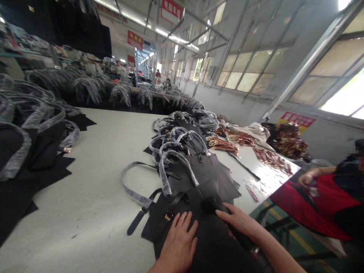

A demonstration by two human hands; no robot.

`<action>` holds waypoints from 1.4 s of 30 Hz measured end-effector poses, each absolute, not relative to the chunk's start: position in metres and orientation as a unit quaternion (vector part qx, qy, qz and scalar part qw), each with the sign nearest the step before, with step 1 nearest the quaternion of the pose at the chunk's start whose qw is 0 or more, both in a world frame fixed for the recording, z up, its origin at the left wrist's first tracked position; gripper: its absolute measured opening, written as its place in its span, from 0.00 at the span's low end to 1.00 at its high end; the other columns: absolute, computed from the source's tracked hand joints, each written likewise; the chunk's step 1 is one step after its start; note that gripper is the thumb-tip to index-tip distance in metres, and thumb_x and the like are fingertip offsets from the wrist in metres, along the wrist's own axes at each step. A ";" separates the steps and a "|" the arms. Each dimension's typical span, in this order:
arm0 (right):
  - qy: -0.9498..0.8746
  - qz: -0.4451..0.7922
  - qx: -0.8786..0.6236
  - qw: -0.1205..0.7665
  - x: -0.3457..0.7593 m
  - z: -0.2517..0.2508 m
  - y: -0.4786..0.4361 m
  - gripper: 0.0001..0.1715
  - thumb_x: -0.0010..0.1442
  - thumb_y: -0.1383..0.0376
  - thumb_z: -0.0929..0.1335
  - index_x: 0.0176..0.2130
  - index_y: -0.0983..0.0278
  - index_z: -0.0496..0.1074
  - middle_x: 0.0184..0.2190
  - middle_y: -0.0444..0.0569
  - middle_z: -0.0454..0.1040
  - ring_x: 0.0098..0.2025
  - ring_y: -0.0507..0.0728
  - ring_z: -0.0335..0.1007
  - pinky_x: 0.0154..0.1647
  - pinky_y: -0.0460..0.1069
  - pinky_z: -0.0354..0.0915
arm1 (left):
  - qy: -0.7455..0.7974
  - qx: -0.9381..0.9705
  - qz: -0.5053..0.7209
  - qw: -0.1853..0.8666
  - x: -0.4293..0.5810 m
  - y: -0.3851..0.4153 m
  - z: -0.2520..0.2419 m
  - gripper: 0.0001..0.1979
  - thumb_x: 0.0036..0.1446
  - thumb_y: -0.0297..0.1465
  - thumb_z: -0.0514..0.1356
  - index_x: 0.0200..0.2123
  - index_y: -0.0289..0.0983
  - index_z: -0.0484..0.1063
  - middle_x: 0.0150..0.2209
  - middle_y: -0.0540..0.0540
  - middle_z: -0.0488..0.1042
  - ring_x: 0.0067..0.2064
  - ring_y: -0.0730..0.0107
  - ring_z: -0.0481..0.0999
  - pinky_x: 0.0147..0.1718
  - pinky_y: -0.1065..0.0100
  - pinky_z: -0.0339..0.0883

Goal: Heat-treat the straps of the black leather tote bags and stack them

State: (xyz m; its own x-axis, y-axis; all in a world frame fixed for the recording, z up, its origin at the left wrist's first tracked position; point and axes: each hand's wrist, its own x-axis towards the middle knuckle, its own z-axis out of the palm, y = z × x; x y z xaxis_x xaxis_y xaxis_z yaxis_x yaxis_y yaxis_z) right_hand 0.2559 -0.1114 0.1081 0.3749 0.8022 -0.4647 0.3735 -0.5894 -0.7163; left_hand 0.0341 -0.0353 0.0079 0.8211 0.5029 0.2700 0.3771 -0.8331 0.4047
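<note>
My left hand [179, 239] lies flat on a black bag panel [203, 231], its fingers stretched out just below a strap with a gold buckle [168, 217]. My right hand [238, 219] is wrapped round a black handheld tool [237, 236], whose exact kind I cannot make out. The tool's dark head is over the panel, right of my left hand; whether it touches is unclear. A plastic-wrapped handle [133, 191] loops out to the left, its buckled strap end on the table. Beyond lie more black panels [212, 172] with wrapped handles [178, 161], overlapping in a row.
The pale table [113, 144] carries another pile of black panels [54, 170] on the left. Brown straps with metal clasps [223, 145] lie at the back right, near a dark cord [244, 165] and a small red tool [251, 193]. A person in red and black [327, 201] sits at right.
</note>
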 end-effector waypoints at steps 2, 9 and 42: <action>-0.370 0.400 -0.795 0.267 0.257 0.104 -0.102 0.20 0.60 0.50 0.65 0.43 0.63 0.69 0.21 0.40 0.68 0.16 0.52 0.69 0.13 0.44 0.64 | 0.233 0.941 0.181 0.165 0.035 -0.035 0.010 0.21 0.63 0.39 0.53 0.59 0.45 0.64 0.63 0.42 0.62 0.63 0.54 0.60 0.61 0.49 0.54; -0.346 0.290 -0.828 0.331 0.277 0.110 -0.052 0.24 0.62 0.50 0.64 0.53 0.59 0.64 0.22 0.40 0.68 0.19 0.52 0.70 0.18 0.44 0.65 | 0.224 0.944 0.191 0.146 0.035 -0.034 0.007 0.21 0.63 0.39 0.53 0.59 0.45 0.64 0.63 0.43 0.62 0.62 0.54 0.62 0.60 0.49 0.55; -0.391 0.407 -0.788 0.247 0.254 0.120 -0.074 0.27 0.57 0.52 0.67 0.53 0.60 0.68 0.20 0.38 0.66 0.16 0.51 0.67 0.14 0.43 0.63 | 0.222 0.940 0.196 0.167 0.036 -0.034 0.004 0.22 0.63 0.35 0.52 0.60 0.42 0.62 0.64 0.41 0.60 0.64 0.54 0.59 0.62 0.49 0.50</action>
State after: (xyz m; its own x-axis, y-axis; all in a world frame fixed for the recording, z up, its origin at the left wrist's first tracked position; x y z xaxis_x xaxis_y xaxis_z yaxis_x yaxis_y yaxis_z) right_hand 0.2538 -0.0745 0.1196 0.3627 0.8174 -0.4476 0.4152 -0.5717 -0.7077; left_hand 0.0356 -0.0341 0.0039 0.8242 0.4839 0.2942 0.3527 -0.8451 0.4018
